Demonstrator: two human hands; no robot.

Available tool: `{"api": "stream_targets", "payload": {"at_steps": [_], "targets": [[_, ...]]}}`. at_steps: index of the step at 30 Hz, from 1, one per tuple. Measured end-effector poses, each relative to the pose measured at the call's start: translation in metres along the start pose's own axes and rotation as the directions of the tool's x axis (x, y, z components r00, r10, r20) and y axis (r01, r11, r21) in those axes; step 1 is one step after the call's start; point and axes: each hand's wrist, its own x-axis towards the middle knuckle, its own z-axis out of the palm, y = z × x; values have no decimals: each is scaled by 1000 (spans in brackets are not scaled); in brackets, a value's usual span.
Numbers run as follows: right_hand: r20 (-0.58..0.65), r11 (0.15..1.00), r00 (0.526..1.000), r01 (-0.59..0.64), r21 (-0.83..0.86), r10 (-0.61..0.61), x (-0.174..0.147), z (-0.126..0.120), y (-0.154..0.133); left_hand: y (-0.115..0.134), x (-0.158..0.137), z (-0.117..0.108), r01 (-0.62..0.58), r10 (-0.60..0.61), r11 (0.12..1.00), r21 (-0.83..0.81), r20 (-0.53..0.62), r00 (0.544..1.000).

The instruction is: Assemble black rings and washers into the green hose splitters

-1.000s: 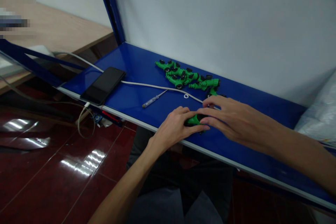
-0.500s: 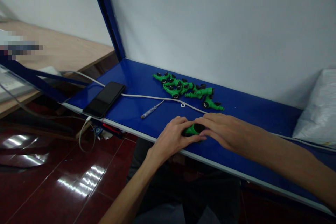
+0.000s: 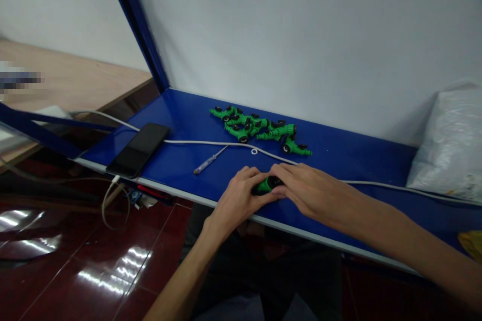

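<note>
Near the front edge of the blue shelf, my left hand point(image 3: 243, 191) is closed round a green hose splitter point(image 3: 263, 187). My right hand point(image 3: 295, 183) grips its black end from the other side; the fingers cover much of it. Further back lie several more green hose splitters point(image 3: 297, 149) with black valve levers, loosely heaped together. A small white ring point(image 3: 254, 151) rests between them and my hands. Left of the ring is a screwdriver point(image 3: 205, 165) with a clear handle.
A white cable point(image 3: 203, 142) crosses the blue shelf point(image 3: 181, 160) behind my hands. At the left lies a black phone point(image 3: 139, 150) with a white plug point(image 3: 115, 179). A plastic bag point(image 3: 448, 143) stands at the right, against the wall. A blue metal post point(image 3: 137, 25) rises at the left.
The whole view has shifted slightly, so the shelf and its things appear further left. Both hands keep their hold on the green hose splitter, with little visible movement.
</note>
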Motion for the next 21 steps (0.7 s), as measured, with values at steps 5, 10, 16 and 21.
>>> {"api": "stream_targets", "payload": {"at_steps": [5,10,16,21], "targets": [[21,992,992,-128,-10,128,6,-1,-17,0,-1,0,5,-4,999,53,-14,1000],[-19,924,957,-275,265,290,17,2,4,1,-2,5,-39,48,994,100,-84,995],[-145,951,960,-201,233,239,50,58,54,3,-2,4,24,-20,996,81,-52,998],[-144,968,970,-169,187,197,59,79,53,4,-2,3,40,-37,997,72,-44,998]]}}
